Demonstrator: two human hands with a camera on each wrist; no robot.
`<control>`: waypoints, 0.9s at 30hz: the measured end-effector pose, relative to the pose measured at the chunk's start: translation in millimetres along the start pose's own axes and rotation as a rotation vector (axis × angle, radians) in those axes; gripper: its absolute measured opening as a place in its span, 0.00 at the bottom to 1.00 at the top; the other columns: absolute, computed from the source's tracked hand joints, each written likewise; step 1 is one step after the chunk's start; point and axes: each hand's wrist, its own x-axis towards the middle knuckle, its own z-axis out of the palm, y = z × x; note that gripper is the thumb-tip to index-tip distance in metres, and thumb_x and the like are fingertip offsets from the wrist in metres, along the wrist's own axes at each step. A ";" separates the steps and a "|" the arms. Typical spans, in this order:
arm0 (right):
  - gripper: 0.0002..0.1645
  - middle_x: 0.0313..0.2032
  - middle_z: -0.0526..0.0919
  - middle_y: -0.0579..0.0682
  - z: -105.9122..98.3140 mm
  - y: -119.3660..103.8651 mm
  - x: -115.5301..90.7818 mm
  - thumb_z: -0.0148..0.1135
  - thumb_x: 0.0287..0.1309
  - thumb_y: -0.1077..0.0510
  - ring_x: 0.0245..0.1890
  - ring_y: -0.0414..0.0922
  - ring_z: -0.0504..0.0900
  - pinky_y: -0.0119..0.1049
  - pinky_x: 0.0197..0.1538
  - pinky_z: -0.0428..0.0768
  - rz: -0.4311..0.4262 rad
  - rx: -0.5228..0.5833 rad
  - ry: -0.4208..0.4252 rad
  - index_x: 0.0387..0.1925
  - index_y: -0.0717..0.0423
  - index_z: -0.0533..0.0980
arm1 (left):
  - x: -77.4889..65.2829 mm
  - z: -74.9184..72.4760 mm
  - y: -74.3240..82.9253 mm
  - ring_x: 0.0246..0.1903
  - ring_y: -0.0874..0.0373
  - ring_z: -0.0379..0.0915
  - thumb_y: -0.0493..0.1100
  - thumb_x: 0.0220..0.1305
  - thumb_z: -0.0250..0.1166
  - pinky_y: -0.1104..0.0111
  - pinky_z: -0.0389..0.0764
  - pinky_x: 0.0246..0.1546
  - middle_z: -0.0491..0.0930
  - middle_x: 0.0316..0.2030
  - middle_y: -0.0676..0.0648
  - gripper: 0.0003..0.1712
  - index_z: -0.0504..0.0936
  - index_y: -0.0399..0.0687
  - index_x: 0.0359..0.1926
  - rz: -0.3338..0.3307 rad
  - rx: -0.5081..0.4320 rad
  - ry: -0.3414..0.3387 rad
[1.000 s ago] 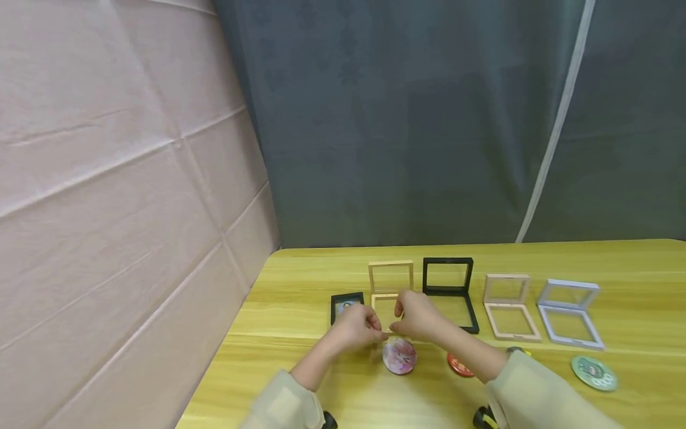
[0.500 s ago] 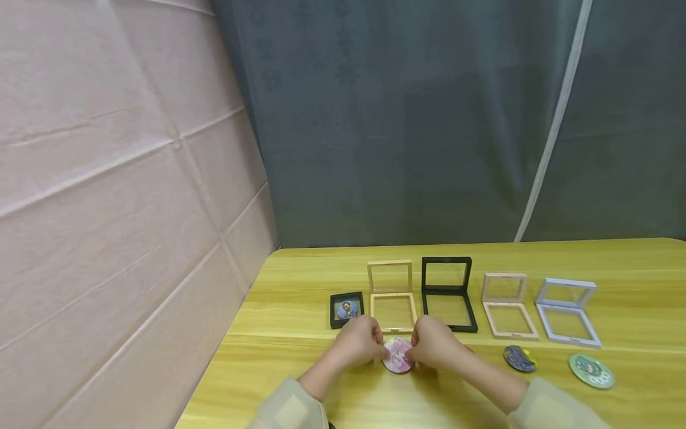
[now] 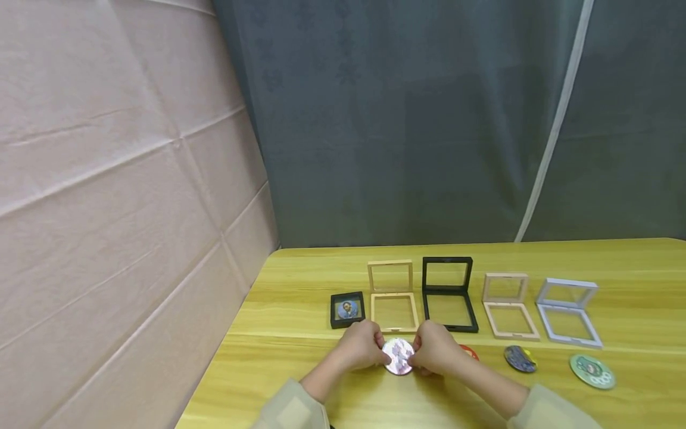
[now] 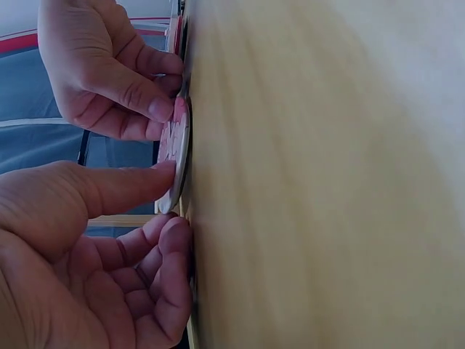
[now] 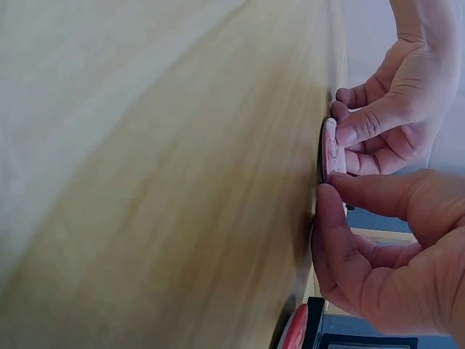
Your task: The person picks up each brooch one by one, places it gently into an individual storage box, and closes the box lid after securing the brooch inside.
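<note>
A round pink-and-white button badge (image 3: 398, 357) lies near the front of the table between both hands. My left hand (image 3: 360, 347) pinches its left edge, thumb on top, with the other fingers curled low by the rim. Opposite, my right hand (image 3: 435, 349) pinches the right edge the same way. In the left wrist view the badge (image 4: 173, 156) is seen edge-on, close over the wood, slightly tilted. Just behind it stands an opened beige display frame (image 3: 393, 329), its lid upright and clear film in both halves.
Left of it is a closed black frame (image 3: 347, 310) with a blue badge inside. To the right stand opened black (image 3: 473, 310), pale pink (image 3: 511, 337) and white (image 3: 576, 342) frames. Red (image 3: 469, 351), dark purple-and-yellow (image 3: 520, 358) and green (image 3: 592, 371) badges lie in front of them.
Both hands have come down from the front of the beige frame to the pink badge and taken its edges. Since half a second ago the badge has tilted slightly and its glare has shifted.
</note>
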 end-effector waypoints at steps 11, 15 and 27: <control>0.15 0.12 0.72 0.50 -1.0 2.6 -0.4 0.68 0.34 0.73 0.08 0.39 0.73 0.29 0.15 0.73 0.005 0.045 0.001 0.11 0.60 0.69 | -0.3 2.3 -0.7 0.16 0.63 0.63 0.35 0.35 0.74 0.74 0.65 0.17 0.69 0.15 0.54 0.15 0.72 0.43 0.19 -0.018 -0.093 -0.014; 0.14 0.10 0.72 0.50 -0.2 4.5 -0.4 0.67 0.35 0.73 0.08 0.39 0.72 0.30 0.15 0.73 0.004 0.082 0.003 0.12 0.61 0.69 | -0.1 2.9 -1.4 0.17 0.63 0.63 0.34 0.36 0.73 0.74 0.66 0.17 0.69 0.16 0.53 0.15 0.72 0.42 0.20 -0.021 -0.108 -0.016; 0.12 0.12 0.72 0.52 3.3 8.6 0.0 0.65 0.35 0.75 0.09 0.40 0.72 0.32 0.16 0.75 0.023 0.188 -0.005 0.17 0.63 0.70 | -0.8 2.7 -4.2 0.18 0.62 0.64 0.33 0.36 0.73 0.73 0.67 0.17 0.70 0.17 0.51 0.15 0.71 0.41 0.20 -0.039 -0.164 -0.021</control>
